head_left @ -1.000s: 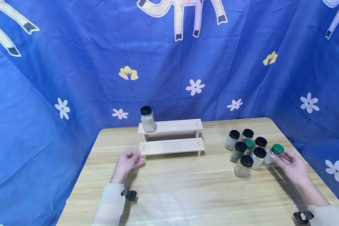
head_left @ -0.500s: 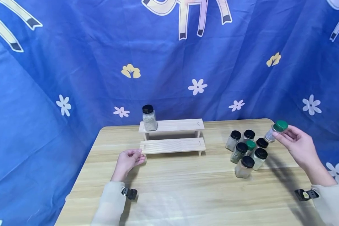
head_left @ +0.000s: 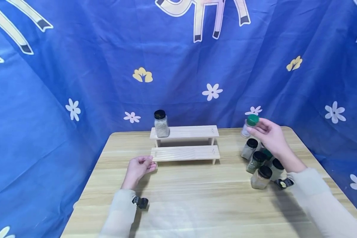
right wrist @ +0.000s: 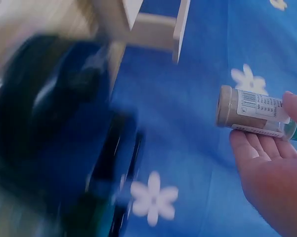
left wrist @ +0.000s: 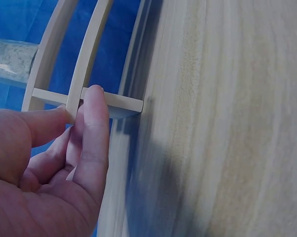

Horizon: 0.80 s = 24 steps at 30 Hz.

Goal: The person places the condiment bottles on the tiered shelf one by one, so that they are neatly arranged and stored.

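My left hand [head_left: 138, 170] pinches the left end of the lower shelf [head_left: 185, 153] of a pale two-tier wooden rack. In the left wrist view, the thumb lies on one face of that board and the fingers [left wrist: 95, 133] on the other. A spice jar with a green lid [head_left: 252, 120] is held up by my right hand [head_left: 269, 137], above the far end of the jar group. The right wrist view shows its brownish contents and a white barcode label [right wrist: 259, 106]. On the upper shelf's left end stands a clear jar with a black lid [head_left: 161, 125].
Several spice jars [head_left: 260, 177], mostly black-lidded, stand close together on the right of the wooden table [head_left: 196, 198], partly behind my right hand and wrist. A blue patterned cloth [head_left: 178, 82] hangs behind the table and at both sides.
My right hand has lifted the green-lidded jar from the right side of the group and carried it left over the other jars. The left hand stays at the shelf end.
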{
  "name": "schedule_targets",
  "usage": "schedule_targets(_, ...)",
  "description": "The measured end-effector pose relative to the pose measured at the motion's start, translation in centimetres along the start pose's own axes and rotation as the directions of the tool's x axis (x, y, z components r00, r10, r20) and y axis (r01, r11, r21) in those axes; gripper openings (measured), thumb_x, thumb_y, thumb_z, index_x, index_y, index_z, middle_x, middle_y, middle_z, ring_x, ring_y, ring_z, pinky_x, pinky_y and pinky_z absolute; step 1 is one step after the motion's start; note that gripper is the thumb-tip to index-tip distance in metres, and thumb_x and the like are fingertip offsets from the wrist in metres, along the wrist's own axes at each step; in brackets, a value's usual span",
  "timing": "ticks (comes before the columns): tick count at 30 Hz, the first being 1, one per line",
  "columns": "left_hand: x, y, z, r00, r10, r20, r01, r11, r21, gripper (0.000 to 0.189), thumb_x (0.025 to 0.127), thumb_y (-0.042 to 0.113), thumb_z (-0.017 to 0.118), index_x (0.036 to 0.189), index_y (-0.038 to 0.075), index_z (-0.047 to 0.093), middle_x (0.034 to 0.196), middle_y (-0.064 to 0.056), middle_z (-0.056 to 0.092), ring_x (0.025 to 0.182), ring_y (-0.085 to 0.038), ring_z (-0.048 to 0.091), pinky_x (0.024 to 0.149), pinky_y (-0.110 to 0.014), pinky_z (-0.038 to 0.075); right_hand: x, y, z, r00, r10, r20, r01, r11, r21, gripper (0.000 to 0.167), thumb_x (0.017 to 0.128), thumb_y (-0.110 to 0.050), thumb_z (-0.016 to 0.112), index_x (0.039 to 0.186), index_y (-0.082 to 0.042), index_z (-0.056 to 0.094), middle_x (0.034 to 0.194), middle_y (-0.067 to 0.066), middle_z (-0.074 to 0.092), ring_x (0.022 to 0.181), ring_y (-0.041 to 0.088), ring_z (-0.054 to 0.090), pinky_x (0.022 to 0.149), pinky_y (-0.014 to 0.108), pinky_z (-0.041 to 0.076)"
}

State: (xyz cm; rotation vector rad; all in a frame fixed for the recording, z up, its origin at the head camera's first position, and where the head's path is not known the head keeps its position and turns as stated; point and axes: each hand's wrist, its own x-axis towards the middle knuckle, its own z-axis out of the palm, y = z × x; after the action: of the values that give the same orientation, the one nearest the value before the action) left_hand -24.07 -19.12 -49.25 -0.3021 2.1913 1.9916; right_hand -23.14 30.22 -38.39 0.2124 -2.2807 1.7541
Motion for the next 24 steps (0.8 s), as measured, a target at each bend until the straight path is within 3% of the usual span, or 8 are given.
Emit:
schedule_targets(4, -0.1, 0.2, 0.0, 1.000, 0.006, -0.007, -0.006, 1.000, 0.001, 0.035, 0.108, 0.010, 0.058, 0.133, -0.016, 0.057, 0.098, -0.020, 0.076, 0.080, -0.015, 0.078, 0.080, -0.027, 0.071, 2.0, -0.5, 3.7, 0.998, 0.024, 0.051, -0.024, 1.000, -0.008, 0.046, 0.095, -0.014, 0.080, 0.136, 0.000, 0.063, 0.119, -0.006, 0.078, 0.105, -0.008, 0.071, 0.095, 0.010, 0.060)
schedule_targets(9, -0.4, 0.1, 0.3, 1.000, 0.009, -0.018, -0.009, 1.000, -0.005, 0.034, 0.108, 0.009, 0.059, 0.131, -0.016, 0.058, 0.095, -0.018, 0.077, 0.078, -0.014, 0.077, 0.079, -0.025, 0.070, 4.1, -1.5, 8.2, 0.990, 0.054, 0.132, -0.054, 0.999, -0.003, 0.050, 0.094, -0.011, 0.080, 0.139, 0.000, 0.061, 0.139, 0.023, 0.067, 0.124, 0.022, 0.072, 0.103, 0.019, 0.060)
schedule_targets(11, -0.4, -0.2, 0.3, 1.000, 0.007, -0.028, -0.008, 1.000, -0.018, 0.033, 0.108, 0.007, 0.059, 0.130, -0.016, 0.059, 0.093, -0.017, 0.077, 0.078, -0.014, 0.077, 0.078, -0.025, 0.070, 4.7, -1.9, 10.2, 0.984, 0.050, 0.169, -0.055, 0.998, 0.023, 0.050, 0.094, -0.009, 0.079, 0.138, 0.001, 0.060, 0.140, 0.024, 0.066, 0.130, 0.032, 0.068, 0.107, 0.024, 0.059)
schedule_targets(14, -0.5, -0.6, 0.4, 0.999, 0.012, -0.038, -0.012, 1.000, -0.019, 0.032, 0.107, 0.007, 0.059, 0.129, -0.017, 0.059, 0.092, -0.016, 0.077, 0.077, -0.014, 0.077, 0.077, -0.026, 0.071, 5.3, -2.0, 13.2, 0.979, 0.036, 0.203, -0.053, 0.995, 0.080, 0.048, 0.093, -0.006, 0.079, 0.137, 0.003, 0.061, 0.139, 0.025, 0.066, 0.131, 0.038, 0.066, 0.110, 0.030, 0.059)
schedule_targets(18, -0.7, -0.5, 0.4, 0.999, 0.025, -0.043, -0.026, 1.000, -0.010, 0.031, 0.107, 0.005, 0.059, 0.129, -0.017, 0.060, 0.094, -0.018, 0.076, 0.077, -0.015, 0.077, 0.076, -0.026, 0.071, 6.0, -2.0, 16.9, 0.976, 0.010, 0.219, -0.041, 0.990, 0.137, 0.045, 0.093, -0.005, 0.079, 0.134, 0.004, 0.063, 0.135, 0.026, 0.068, 0.129, 0.038, 0.067, 0.110, 0.033, 0.060)
schedule_targets(24, -0.6, -0.1, 0.6, 0.998, 0.044, -0.044, -0.044, 0.999, 0.000, 0.030, 0.107, 0.004, 0.058, 0.128, -0.018, 0.060, 0.095, -0.021, 0.076, 0.076, -0.014, 0.076, 0.076, -0.025, 0.071, 7.2, -1.9, 20.8, 0.971, -0.009, 0.239, -0.029, 0.988, 0.152, 0.044, 0.093, -0.006, 0.079, 0.133, 0.004, 0.064, 0.134, 0.025, 0.069, 0.128, 0.036, 0.068, 0.114, 0.035, 0.058)
